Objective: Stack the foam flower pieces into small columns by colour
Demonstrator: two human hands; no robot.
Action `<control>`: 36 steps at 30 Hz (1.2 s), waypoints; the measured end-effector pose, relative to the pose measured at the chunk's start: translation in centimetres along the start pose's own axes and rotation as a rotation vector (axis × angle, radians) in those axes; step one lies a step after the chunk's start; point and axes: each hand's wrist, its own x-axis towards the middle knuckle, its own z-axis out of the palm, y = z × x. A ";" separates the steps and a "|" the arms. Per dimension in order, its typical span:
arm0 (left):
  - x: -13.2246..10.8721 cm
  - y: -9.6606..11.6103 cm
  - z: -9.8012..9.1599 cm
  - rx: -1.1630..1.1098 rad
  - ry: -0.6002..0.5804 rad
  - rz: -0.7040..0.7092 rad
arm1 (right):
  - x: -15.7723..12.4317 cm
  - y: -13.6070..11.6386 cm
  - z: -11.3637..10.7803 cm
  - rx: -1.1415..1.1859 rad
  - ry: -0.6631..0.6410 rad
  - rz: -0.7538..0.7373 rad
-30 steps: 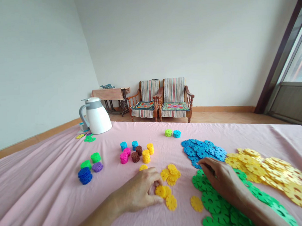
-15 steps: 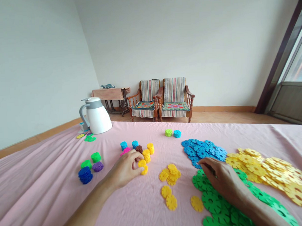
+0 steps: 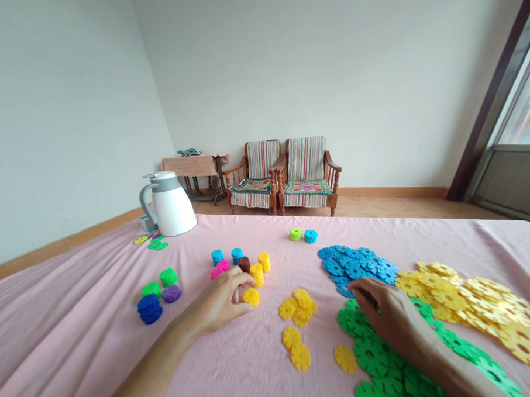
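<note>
My left hand (image 3: 223, 298) hovers at the middle of the table, thumb and index finger apart around a small yellow disc stack (image 3: 250, 297). The thumb tip is close to or touching the stack's near edge; I cannot tell which. Just beyond the fingers stand another yellow stack (image 3: 256, 276), a brown stack (image 3: 244, 264) and pink discs (image 3: 223, 265). My right hand (image 3: 386, 310) rests over the green notched discs (image 3: 372, 355), fingertips pressed together at the near edge of the blue discs (image 3: 353, 263). Whatever lies between those fingertips is hidden.
Loose yellow discs (image 3: 300, 356) lie between the hands. A large yellow pile (image 3: 453, 295) spreads at right. Dark blue (image 3: 149, 309), green (image 3: 168, 277) and purple stacks (image 3: 171, 294) stand at left. A white jug (image 3: 173, 208) stands at the back left, with two chairs (image 3: 305, 173) beyond the table.
A yellow disc between my left fingers has come down onto the one below it, and the two now line up. My left fingers have spread slightly. My right hand has not visibly moved.
</note>
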 end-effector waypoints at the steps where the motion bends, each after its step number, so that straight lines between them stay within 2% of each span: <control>1: 0.0 0.1 -0.1 0.003 -0.004 -0.009 | 0.0 0.0 0.0 0.003 0.001 0.001; 6: -0.2 0.2 -0.8 -0.019 -0.008 -0.099 | -0.1 -0.4 -0.3 0.063 0.033 0.041; 10: -0.5 -0.5 -1.1 0.001 -0.002 -0.085 | 1.0 -1.7 -1.1 0.240 -0.005 0.132; 14: -0.7 -1.4 -0.8 0.008 -0.034 -0.098 | 3.1 -3.7 -1.5 0.383 -0.081 0.039; 16: -0.7 -1.7 -0.7 0.009 -0.060 -0.103 | 4.2 -4.9 -1.1 0.353 -0.090 -0.010; 19: -0.6 -1.8 -0.5 0.001 -0.096 -0.099 | 5.3 -7.1 0.3 0.211 -0.107 -0.164; 25: -0.7 -1.8 -0.4 0.010 -0.093 -0.075 | 5.5 -11.1 3.6 -0.014 -0.293 -0.356; 36: -0.4 -2.2 0.0 -0.035 -0.156 -0.077 | 6.1 -13.2 5.9 -0.132 -0.320 -0.428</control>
